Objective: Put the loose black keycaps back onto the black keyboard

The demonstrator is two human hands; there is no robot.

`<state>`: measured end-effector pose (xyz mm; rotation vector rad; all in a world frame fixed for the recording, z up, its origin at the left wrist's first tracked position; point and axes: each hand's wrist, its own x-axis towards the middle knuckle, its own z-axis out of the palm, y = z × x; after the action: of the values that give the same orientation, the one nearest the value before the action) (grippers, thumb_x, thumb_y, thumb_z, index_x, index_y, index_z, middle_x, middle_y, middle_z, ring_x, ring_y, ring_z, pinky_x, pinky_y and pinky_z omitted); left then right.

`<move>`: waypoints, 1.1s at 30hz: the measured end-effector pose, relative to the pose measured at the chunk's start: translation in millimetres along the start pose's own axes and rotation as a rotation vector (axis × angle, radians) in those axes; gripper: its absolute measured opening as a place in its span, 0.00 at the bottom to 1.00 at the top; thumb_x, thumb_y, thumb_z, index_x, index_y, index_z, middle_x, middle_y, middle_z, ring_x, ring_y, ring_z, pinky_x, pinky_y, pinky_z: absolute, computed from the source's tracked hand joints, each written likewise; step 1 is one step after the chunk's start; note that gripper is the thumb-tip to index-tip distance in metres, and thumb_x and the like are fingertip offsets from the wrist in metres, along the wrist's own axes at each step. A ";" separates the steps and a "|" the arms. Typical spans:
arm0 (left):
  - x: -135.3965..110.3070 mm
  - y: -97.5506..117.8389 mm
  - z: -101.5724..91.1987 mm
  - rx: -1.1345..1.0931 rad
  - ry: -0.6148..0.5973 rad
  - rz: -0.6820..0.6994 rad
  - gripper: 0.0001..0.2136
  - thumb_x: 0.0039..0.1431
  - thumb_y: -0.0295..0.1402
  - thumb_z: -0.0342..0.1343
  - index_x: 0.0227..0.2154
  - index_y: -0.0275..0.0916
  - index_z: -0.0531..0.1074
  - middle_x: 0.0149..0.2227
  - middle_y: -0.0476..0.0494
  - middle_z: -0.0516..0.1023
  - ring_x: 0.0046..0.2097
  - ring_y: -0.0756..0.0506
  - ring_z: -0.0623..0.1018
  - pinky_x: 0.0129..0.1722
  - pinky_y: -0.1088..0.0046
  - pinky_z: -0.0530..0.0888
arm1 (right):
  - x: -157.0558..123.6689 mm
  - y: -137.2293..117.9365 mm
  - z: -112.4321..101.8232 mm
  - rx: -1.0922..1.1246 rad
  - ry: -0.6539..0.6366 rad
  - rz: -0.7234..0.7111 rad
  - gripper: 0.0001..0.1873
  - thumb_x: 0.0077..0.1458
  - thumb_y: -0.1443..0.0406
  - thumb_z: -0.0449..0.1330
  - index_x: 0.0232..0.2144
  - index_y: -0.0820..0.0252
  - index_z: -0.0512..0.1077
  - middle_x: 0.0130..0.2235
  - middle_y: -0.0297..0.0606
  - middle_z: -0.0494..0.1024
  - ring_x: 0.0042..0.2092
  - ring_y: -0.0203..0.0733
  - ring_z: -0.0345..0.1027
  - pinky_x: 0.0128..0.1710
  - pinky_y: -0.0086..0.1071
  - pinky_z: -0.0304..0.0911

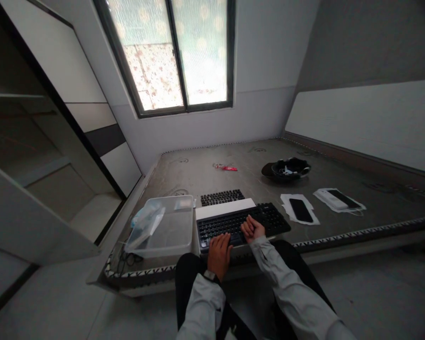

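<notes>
A full-size black keyboard (pixel 230 222) lies near the mattress's front edge, with a white flat board or box (pixel 226 208) partly under it. My left hand (pixel 219 255) rests on its near left edge, fingers stretched out and flat. Over the keyboard's near middle, my right hand (pixel 252 229) has its fingers curled in; whether something small is between them is hidden. Just behind lies a second set of black keys (pixel 222 197). To the left stands a clear plastic box (pixel 179 231) with a bluish plastic bag (pixel 150 222) in it.
On the mattress (pixel 248 182) lie a red object (pixel 229 168), a dark cap (pixel 286 170) with a white cable, and, on white paper, a black phone (pixel 301 210) and a white device (pixel 335 198). Black cable (pixel 130 258) lies beside the box. An open wardrobe (pixel 49 141) stands left.
</notes>
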<state>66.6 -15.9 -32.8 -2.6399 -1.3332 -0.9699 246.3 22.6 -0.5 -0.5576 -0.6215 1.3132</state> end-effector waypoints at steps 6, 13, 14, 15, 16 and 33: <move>-0.6 -2.9 3.3 -0.085 -0.007 -0.021 0.16 0.62 0.30 0.52 0.53 0.40 0.67 0.49 0.42 0.75 0.51 0.43 0.72 0.53 0.59 0.68 | 15.7 13.7 -3.9 -0.034 -0.010 0.064 0.30 0.50 0.56 0.61 0.10 0.56 0.47 0.08 0.25 0.43 0.11 0.27 0.38 0.11 0.27 0.36; -0.8 -0.9 1.4 -0.091 0.000 -0.051 0.17 0.62 0.29 0.52 0.53 0.40 0.67 0.49 0.42 0.74 0.51 0.43 0.72 0.52 0.59 0.68 | 17.4 10.9 -11.6 -0.043 0.006 0.108 0.31 0.50 0.54 0.60 0.11 0.56 0.45 0.08 0.25 0.43 0.11 0.29 0.41 0.12 0.27 0.41; -0.7 -0.8 0.8 -0.097 -0.001 -0.053 0.17 0.62 0.30 0.52 0.53 0.40 0.67 0.49 0.42 0.74 0.51 0.43 0.72 0.53 0.59 0.68 | 16.8 9.7 -12.6 -0.043 0.008 0.121 0.31 0.50 0.55 0.60 0.11 0.56 0.45 0.08 0.25 0.44 0.11 0.29 0.42 0.12 0.27 0.42; -0.5 -0.7 0.3 -0.102 -0.002 -0.055 0.16 0.62 0.30 0.52 0.53 0.40 0.67 0.50 0.42 0.74 0.51 0.43 0.72 0.53 0.58 0.68 | 16.2 8.6 -13.5 -0.043 0.009 0.135 0.30 0.49 0.55 0.60 0.11 0.56 0.45 0.08 0.25 0.44 0.11 0.29 0.43 0.12 0.27 0.43; -0.3 -0.6 -0.2 -0.106 -0.002 -0.053 0.16 0.62 0.30 0.52 0.53 0.40 0.67 0.49 0.42 0.74 0.51 0.43 0.72 0.52 0.58 0.69 | 15.7 7.7 -14.3 -0.044 0.010 0.149 0.30 0.49 0.55 0.60 0.10 0.56 0.45 0.08 0.25 0.44 0.11 0.29 0.43 0.12 0.27 0.44; -0.2 -1.0 -0.2 -0.105 -0.005 -0.058 0.16 0.61 0.30 0.53 0.53 0.41 0.67 0.49 0.42 0.74 0.50 0.43 0.72 0.52 0.59 0.69 | 47.6 24.7 -6.5 -0.148 0.042 0.293 0.31 0.48 0.56 0.61 0.10 0.55 0.45 0.07 0.23 0.44 0.09 0.26 0.35 0.08 0.24 0.32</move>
<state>65.7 -15.4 -33.0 -2.6946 -1.4049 -1.0692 240.2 73.5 -17.4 -0.8189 -0.6222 1.5330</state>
